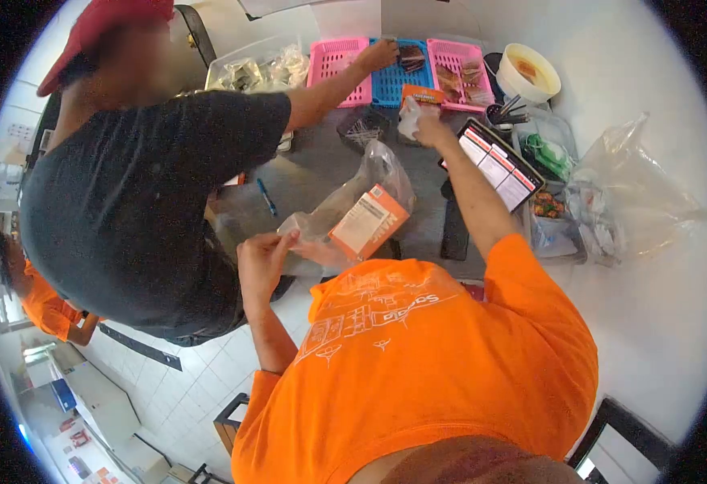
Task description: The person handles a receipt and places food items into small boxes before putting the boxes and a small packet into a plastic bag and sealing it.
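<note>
Holding the clear plastic bag [345, 202] by its mouth, our left hand [262, 256] pinches shut on the film; an orange box [368, 222] lies inside. Our right hand [424, 123], arm outstretched, grips a small white packet [409, 118], partly hidden. A co-worker's hand [379, 55] reaches the blue basket [394, 81].

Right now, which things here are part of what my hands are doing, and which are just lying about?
In hand:
left hand holding the clear plastic bag
orange box inside that bag
right hand with a small white packet

Lying about:
tablet
blue pen
pink baskets
white bowl
</note>
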`<action>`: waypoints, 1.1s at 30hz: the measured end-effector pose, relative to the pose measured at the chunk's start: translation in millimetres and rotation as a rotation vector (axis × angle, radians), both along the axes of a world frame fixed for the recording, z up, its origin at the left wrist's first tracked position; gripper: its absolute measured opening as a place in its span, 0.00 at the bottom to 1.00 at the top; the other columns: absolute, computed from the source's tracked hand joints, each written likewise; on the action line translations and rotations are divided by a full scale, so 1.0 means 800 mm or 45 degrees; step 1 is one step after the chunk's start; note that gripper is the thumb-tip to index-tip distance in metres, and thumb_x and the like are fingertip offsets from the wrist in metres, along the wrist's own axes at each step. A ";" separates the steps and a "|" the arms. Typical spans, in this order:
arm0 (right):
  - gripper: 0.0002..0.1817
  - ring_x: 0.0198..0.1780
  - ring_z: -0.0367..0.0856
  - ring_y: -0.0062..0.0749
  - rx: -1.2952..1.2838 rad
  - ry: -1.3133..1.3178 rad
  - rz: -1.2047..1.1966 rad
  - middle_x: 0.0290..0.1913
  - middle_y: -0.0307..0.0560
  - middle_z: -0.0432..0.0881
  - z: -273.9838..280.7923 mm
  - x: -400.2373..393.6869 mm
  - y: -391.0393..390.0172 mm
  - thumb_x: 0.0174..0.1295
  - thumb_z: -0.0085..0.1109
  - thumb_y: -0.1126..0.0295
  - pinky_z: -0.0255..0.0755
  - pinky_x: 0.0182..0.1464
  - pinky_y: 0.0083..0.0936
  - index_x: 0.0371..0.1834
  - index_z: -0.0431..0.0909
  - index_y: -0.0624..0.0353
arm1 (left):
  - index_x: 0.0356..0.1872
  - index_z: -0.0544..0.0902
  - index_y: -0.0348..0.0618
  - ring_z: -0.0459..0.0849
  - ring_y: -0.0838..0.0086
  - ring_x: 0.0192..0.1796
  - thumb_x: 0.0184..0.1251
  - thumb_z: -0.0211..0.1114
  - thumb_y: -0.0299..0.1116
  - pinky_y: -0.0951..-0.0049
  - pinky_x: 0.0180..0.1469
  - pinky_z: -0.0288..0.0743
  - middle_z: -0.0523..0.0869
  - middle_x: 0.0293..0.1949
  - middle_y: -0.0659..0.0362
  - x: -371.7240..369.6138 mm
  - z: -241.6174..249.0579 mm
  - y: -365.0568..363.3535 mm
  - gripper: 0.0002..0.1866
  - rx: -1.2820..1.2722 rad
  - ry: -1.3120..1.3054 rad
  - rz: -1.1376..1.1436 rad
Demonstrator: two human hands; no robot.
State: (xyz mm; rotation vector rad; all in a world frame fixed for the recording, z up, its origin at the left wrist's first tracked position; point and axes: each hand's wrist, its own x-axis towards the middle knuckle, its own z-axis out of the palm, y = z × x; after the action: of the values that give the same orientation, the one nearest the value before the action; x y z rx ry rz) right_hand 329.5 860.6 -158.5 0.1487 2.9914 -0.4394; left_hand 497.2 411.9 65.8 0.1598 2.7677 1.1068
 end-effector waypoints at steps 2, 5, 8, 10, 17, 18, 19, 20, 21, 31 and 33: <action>0.11 0.42 0.86 0.53 -0.055 0.111 -0.203 0.37 0.61 0.85 0.007 0.011 -0.020 0.52 0.65 0.66 0.77 0.47 0.44 0.32 0.84 0.63 | 0.31 0.87 0.33 0.82 0.73 0.28 0.63 0.70 0.45 0.70 0.34 0.72 0.84 0.23 0.50 -0.003 0.001 -0.001 0.20 -0.050 0.095 -0.014; 0.11 0.40 0.86 0.50 -0.267 0.452 -0.257 0.34 0.59 0.85 0.013 0.006 -0.009 0.52 0.68 0.64 0.77 0.44 0.41 0.29 0.83 0.62 | 0.30 0.86 0.33 0.79 0.76 0.29 0.63 0.70 0.40 0.72 0.34 0.71 0.85 0.25 0.55 -0.005 0.006 0.007 0.16 0.125 0.040 0.108; 0.11 0.34 0.87 0.42 -0.548 0.493 -0.369 0.30 0.55 0.86 0.051 0.001 0.000 0.53 0.68 0.65 0.77 0.39 0.34 0.31 0.85 0.62 | 0.31 0.85 0.34 0.78 0.79 0.32 0.63 0.70 0.36 0.75 0.36 0.70 0.85 0.27 0.59 -0.019 0.004 0.027 0.13 0.261 0.360 0.186; 0.11 0.32 0.87 0.39 -0.682 0.541 -0.391 0.29 0.53 0.87 0.063 -0.002 0.017 0.53 0.67 0.65 0.76 0.37 0.32 0.33 0.86 0.62 | 0.32 0.85 0.35 0.80 0.76 0.35 0.62 0.70 0.35 0.75 0.40 0.71 0.85 0.29 0.58 -0.039 0.005 0.045 0.11 0.301 0.535 0.111; 0.12 0.29 0.83 0.32 -0.812 0.569 -0.402 0.27 0.48 0.86 0.036 -0.005 0.041 0.57 0.65 0.64 0.73 0.35 0.29 0.36 0.87 0.62 | 0.62 0.75 0.42 0.77 0.53 0.62 0.58 0.70 0.51 0.60 0.63 0.71 0.79 0.59 0.46 -0.204 -0.029 0.243 0.34 0.000 0.440 -1.007; 0.12 0.31 0.85 0.36 -0.862 0.573 -0.447 0.29 0.51 0.87 0.044 0.003 0.040 0.57 0.64 0.64 0.75 0.38 0.31 0.36 0.88 0.61 | 0.64 0.73 0.43 0.76 0.53 0.62 0.57 0.70 0.54 0.58 0.64 0.69 0.78 0.60 0.46 -0.229 -0.049 0.280 0.37 -0.008 0.388 -1.094; 0.13 0.30 0.82 0.28 -0.958 0.547 -0.489 0.26 0.47 0.86 0.085 0.022 0.022 0.59 0.64 0.65 0.73 0.37 0.27 0.36 0.86 0.65 | 0.65 0.72 0.44 0.75 0.53 0.63 0.56 0.69 0.57 0.56 0.65 0.68 0.78 0.60 0.47 -0.247 -0.066 0.311 0.40 -0.016 0.336 -1.188; 0.13 0.31 0.81 0.27 -1.053 0.602 -0.502 0.27 0.45 0.85 0.077 0.019 0.027 0.59 0.64 0.65 0.73 0.37 0.26 0.37 0.86 0.65 | 0.65 0.71 0.45 0.74 0.53 0.65 0.54 0.69 0.59 0.50 0.66 0.64 0.77 0.62 0.48 -0.260 -0.096 0.334 0.41 -0.141 0.312 -1.163; 0.12 0.32 0.81 0.26 -1.150 0.660 -0.518 0.28 0.44 0.85 0.054 0.016 0.038 0.59 0.63 0.66 0.72 0.38 0.25 0.38 0.86 0.66 | 0.66 0.71 0.46 0.72 0.53 0.67 0.53 0.69 0.62 0.43 0.67 0.60 0.76 0.64 0.49 -0.271 -0.130 0.353 0.43 -0.269 0.289 -1.139; 0.20 0.46 0.82 0.36 -2.461 0.726 -1.161 0.46 0.43 0.83 0.165 0.057 0.083 0.71 0.54 0.60 0.76 0.48 0.34 0.60 0.73 0.58 | 0.65 0.74 0.52 0.64 0.61 0.72 0.59 0.65 0.47 0.22 0.67 0.40 0.74 0.65 0.58 -0.276 -0.273 0.376 0.31 -0.515 0.569 -0.966; 0.20 0.41 0.82 0.38 -1.418 0.930 -0.586 0.40 0.45 0.83 0.149 0.045 0.096 0.68 0.56 0.57 0.77 0.46 0.34 0.57 0.76 0.57 | 0.58 0.81 0.51 0.73 0.63 0.64 0.57 0.64 0.32 0.29 0.64 0.50 0.81 0.57 0.60 -0.267 -0.265 0.374 0.24 -0.233 0.619 -0.715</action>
State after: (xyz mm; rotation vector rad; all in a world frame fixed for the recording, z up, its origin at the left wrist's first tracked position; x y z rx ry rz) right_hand 365.5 937.1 -39.4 0.6577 2.6823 -2.5176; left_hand 283.9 710.9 -146.1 1.2372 2.8855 0.7300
